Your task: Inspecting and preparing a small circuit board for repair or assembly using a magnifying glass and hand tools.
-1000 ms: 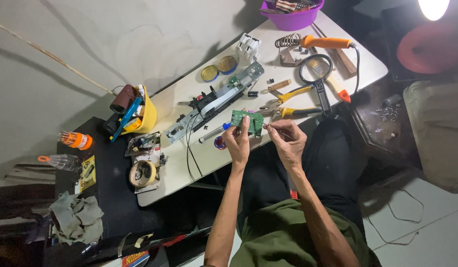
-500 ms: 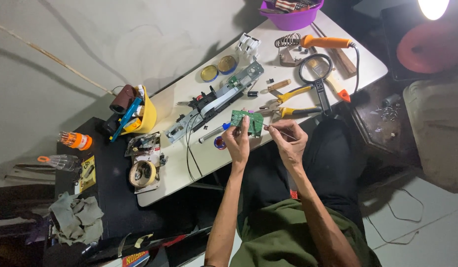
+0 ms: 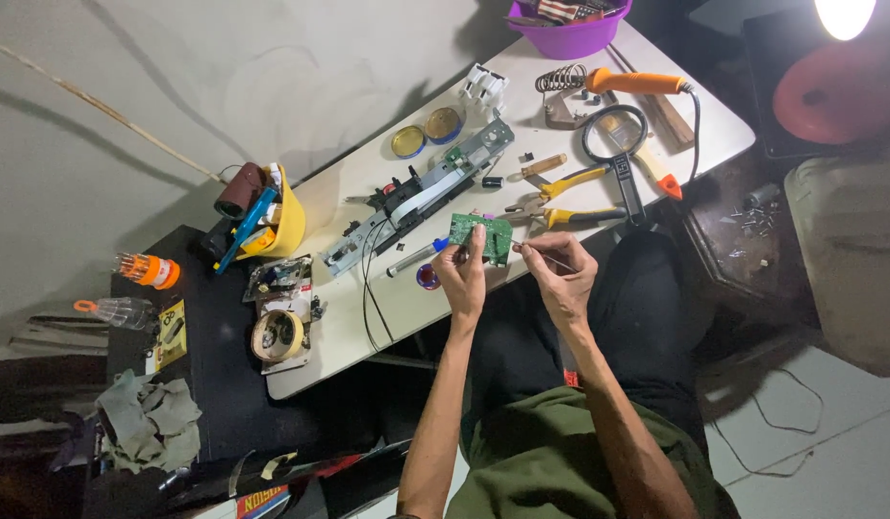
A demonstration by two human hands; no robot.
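Observation:
My left hand (image 3: 463,277) holds a small green circuit board (image 3: 482,235) upright over the near edge of the white table (image 3: 387,308). My right hand (image 3: 558,277) pinches a thin metal tool (image 3: 544,256) whose tip meets the board's right edge. A blue-tipped screwdriver (image 3: 415,258) lies just left of my left hand. Yellow-handled pliers (image 3: 560,197) rest behind the board.
On the table sit a long metal mechanism (image 3: 416,197), two round tins (image 3: 426,133), a magnifying glass (image 3: 619,144), an orange soldering iron (image 3: 637,84) and a purple bowl (image 3: 570,29). A yellow container (image 3: 281,226) and a tape roll (image 3: 277,334) are at the left.

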